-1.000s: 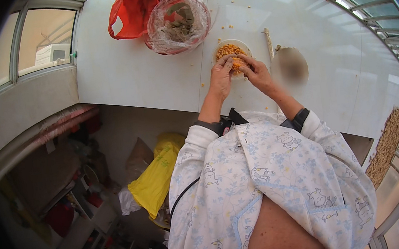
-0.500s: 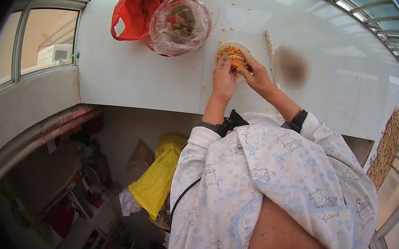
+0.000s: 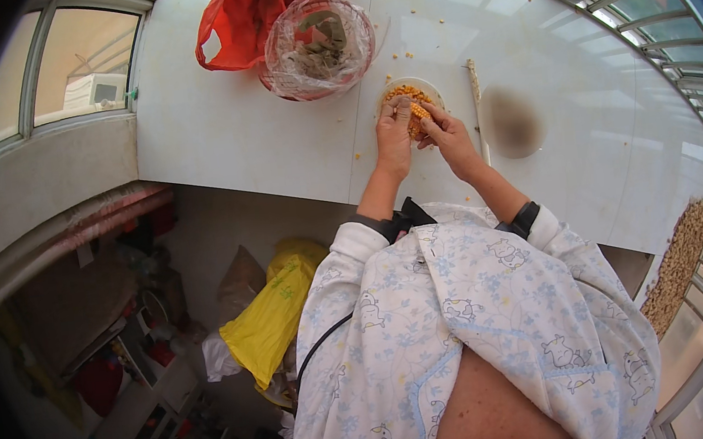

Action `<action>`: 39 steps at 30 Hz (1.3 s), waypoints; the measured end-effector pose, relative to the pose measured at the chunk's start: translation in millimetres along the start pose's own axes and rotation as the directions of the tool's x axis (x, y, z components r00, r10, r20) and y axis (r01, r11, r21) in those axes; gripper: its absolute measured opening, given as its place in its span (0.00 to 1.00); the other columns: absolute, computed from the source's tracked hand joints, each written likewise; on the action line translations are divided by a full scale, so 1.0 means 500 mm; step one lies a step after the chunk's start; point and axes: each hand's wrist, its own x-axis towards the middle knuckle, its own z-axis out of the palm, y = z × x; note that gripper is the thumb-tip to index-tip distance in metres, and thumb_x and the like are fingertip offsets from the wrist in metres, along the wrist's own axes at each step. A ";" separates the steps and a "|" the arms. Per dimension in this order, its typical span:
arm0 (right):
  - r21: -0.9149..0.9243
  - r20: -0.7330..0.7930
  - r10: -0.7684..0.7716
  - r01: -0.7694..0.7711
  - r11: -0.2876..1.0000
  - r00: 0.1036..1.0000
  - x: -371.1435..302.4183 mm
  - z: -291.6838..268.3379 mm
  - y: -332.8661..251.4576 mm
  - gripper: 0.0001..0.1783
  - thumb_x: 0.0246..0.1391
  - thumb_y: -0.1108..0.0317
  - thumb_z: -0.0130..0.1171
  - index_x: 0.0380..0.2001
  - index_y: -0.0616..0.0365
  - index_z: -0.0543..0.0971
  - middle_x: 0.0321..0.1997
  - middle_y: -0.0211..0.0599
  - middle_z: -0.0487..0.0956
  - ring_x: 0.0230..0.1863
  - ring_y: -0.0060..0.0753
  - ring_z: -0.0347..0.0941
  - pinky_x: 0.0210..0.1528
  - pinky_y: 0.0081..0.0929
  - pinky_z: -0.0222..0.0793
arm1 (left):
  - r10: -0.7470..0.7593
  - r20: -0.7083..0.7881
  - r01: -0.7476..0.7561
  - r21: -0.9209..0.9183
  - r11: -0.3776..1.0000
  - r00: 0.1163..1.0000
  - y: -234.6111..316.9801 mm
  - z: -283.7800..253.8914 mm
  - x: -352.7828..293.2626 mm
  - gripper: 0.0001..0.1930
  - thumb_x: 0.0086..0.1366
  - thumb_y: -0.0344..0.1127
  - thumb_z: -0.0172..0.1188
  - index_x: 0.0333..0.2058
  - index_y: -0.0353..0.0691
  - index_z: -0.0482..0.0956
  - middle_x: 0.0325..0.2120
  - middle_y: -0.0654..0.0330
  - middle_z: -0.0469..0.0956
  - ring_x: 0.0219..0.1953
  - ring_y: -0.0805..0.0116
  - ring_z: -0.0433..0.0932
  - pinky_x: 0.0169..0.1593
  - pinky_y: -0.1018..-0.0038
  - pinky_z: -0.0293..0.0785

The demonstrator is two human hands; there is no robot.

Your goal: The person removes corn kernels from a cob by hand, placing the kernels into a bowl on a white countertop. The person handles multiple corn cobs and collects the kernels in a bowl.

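Observation:
Both hands meet over a small round white bowl (image 3: 434,83) on the white tabletop. Orange corn kernels (image 3: 403,91) lie in the bowl. My left hand (image 3: 393,138) and my right hand (image 3: 453,142) hold a corn cob (image 3: 420,111) between them, tilted above the kernels. Rows of kernels show on the cob's exposed side. The fingers of each hand are closed against it, and they hide its ends. Dark bands circle both wrists at the cuffs.
Stray kernels dot the white table (image 3: 588,186). A pale thin stick (image 3: 477,108) lies right of the bowl. Farther left stand a plastic-lined basket (image 3: 288,63) and a red bag (image 3: 225,40). Below the edge hangs a yellow bag (image 3: 272,322). Peanut-like pods (image 3: 678,267) lie beside the barred window.
The cob has turned in my hands and now shows more of its length. My right fingers have shifted slightly down along it. The bowl stays in place.

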 end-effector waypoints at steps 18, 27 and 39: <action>0.221 0.129 0.069 -0.097 0.970 0.989 -0.021 0.015 -0.026 0.36 0.63 0.70 0.48 0.68 0.64 0.45 0.48 0.40 0.74 0.44 0.27 0.76 0.44 0.27 0.76 | 0.100 -0.008 -0.093 0.297 0.950 0.995 -0.010 0.001 0.007 0.16 0.73 0.43 0.45 0.47 0.39 0.76 0.41 0.64 0.76 0.40 0.76 0.74 0.44 0.79 0.74; 0.055 0.144 -0.021 0.013 0.998 0.989 -0.029 0.015 -0.029 0.37 0.63 0.71 0.47 0.70 0.55 0.44 0.49 0.39 0.73 0.39 0.23 0.75 0.40 0.23 0.76 | 0.003 0.026 -0.007 0.168 0.986 1.000 0.005 0.015 -0.008 0.15 0.73 0.42 0.46 0.45 0.39 0.77 0.36 0.63 0.77 0.35 0.78 0.75 0.37 0.80 0.75; -0.243 0.084 -0.126 0.142 0.960 0.989 -0.023 0.011 -0.019 0.38 0.61 0.76 0.46 0.70 0.57 0.43 0.56 0.39 0.70 0.31 0.18 0.69 0.32 0.19 0.71 | -0.116 0.062 0.113 0.055 0.992 0.991 0.012 0.025 -0.001 0.14 0.72 0.45 0.46 0.42 0.43 0.76 0.21 0.68 0.73 0.15 0.81 0.67 0.12 0.83 0.60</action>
